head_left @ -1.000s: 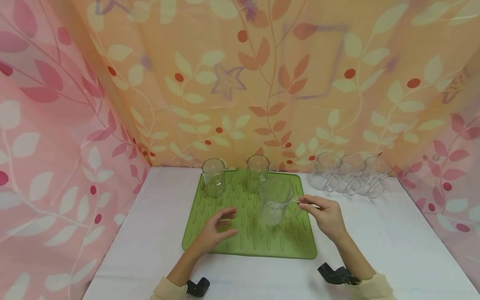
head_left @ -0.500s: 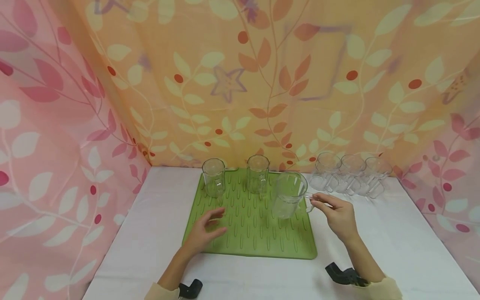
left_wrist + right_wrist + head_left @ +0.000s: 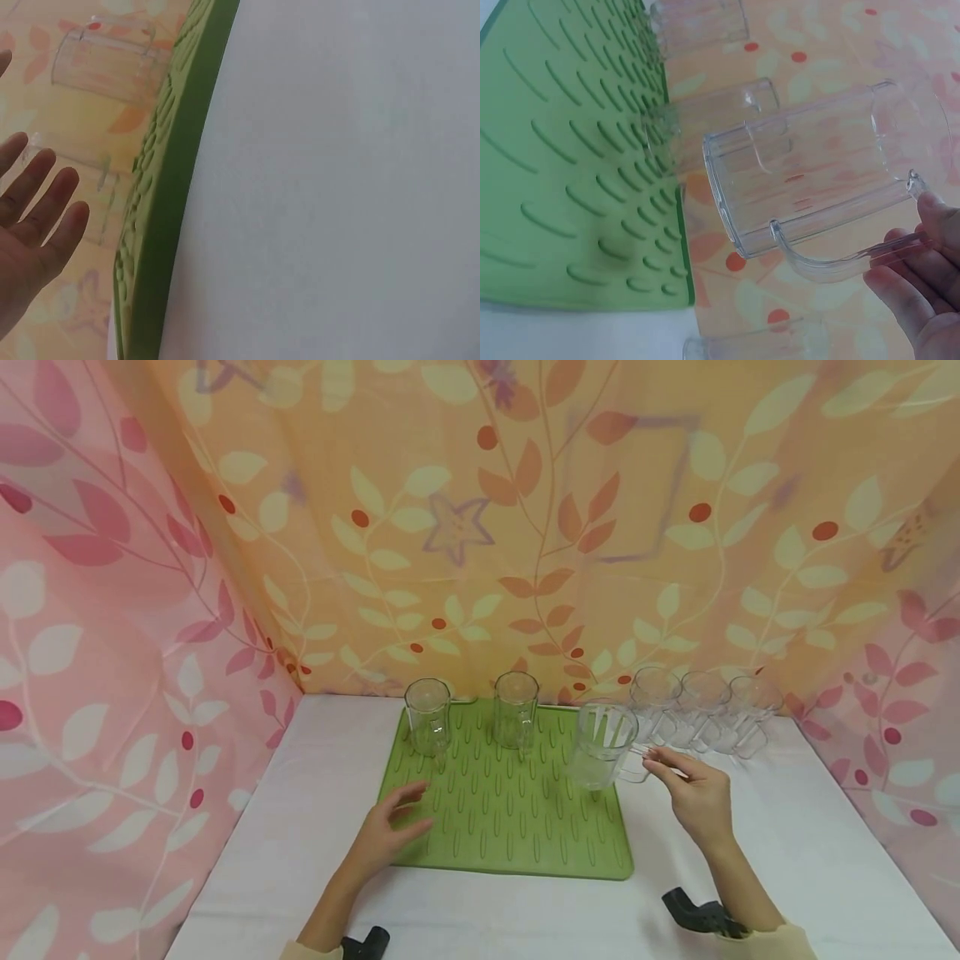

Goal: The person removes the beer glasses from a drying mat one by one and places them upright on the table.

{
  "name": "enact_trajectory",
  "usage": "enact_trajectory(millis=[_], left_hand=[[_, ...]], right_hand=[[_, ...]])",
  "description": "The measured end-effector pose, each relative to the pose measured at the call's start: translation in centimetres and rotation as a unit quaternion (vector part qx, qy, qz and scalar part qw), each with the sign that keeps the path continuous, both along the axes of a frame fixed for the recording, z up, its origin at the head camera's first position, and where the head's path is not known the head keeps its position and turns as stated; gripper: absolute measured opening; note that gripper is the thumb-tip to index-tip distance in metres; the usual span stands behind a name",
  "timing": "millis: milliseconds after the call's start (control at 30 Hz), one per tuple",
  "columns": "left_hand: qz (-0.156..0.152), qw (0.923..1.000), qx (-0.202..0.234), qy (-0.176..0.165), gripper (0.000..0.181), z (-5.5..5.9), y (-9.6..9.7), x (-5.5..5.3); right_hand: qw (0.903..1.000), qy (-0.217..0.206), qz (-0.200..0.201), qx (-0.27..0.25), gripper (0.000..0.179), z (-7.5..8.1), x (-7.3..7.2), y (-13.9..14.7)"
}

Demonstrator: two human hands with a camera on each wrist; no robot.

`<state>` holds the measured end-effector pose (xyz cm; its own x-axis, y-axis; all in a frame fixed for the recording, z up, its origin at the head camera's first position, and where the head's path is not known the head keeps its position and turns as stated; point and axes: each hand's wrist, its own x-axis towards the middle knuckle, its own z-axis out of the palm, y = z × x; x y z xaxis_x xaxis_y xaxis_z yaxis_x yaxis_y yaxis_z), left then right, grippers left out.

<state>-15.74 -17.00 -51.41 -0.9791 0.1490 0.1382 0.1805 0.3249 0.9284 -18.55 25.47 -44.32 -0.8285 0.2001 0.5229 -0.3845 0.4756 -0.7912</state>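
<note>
My right hand (image 3: 693, 793) pinches the handle of a clear glass mug (image 3: 603, 739) between thumb and fingers. In the right wrist view that mug (image 3: 810, 172) hangs in the air, upright, apart from the green ridged mat (image 3: 570, 187). From the head it overlaps the mat's right edge. My left hand (image 3: 386, 831) holds nothing; its fingers are spread and relaxed over the left front part of the mat (image 3: 495, 827). Two more glass mugs stand at the back of the mat, a left one (image 3: 427, 718) and a middle one (image 3: 516, 710).
Three glass mugs (image 3: 703, 710) stand close together at the table's back right, handles toward me. A white cloth (image 3: 787, 843) covers the table. Floral curtains, orange behind (image 3: 465, 593) and pink at the left (image 3: 112, 693), hang around it.
The right hand has carried the mug rightward across the mat to its right edge. The left hand has drawn back to the left, still relaxed. The other mugs have stayed put.
</note>
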Motion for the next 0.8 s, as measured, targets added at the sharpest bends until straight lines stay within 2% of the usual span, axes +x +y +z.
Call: enact_trajectory(millis=[133, 367, 633, 800], left_hand=[[0.02, 0.9997, -0.017, -0.004, 0.058, -0.4, -0.7, 0.2], [0.053, 0.9957, -0.067, -0.035, 0.067, -0.7, -1.9, 0.6], [0.047, 0.993, -0.106, -0.024, 0.075, -0.8, -3.5, 0.9], [0.038, 0.9901, -0.12, -0.061, 0.083, -0.8, -4.3, 1.2]], right_hand=[[0.9997, -0.001, -0.025, 0.002, 0.022, 0.0, 0.0, 0.5], [0.9975, 0.006, -0.07, 0.006, 0.022, -0.4, 0.0, 1.5], [0.9931, 0.028, -0.114, 0.009, 0.022, -1.6, -0.3, 3.1], [0.9891, 0.028, -0.144, 0.013, 0.022, -2.2, -0.6, 3.8]])
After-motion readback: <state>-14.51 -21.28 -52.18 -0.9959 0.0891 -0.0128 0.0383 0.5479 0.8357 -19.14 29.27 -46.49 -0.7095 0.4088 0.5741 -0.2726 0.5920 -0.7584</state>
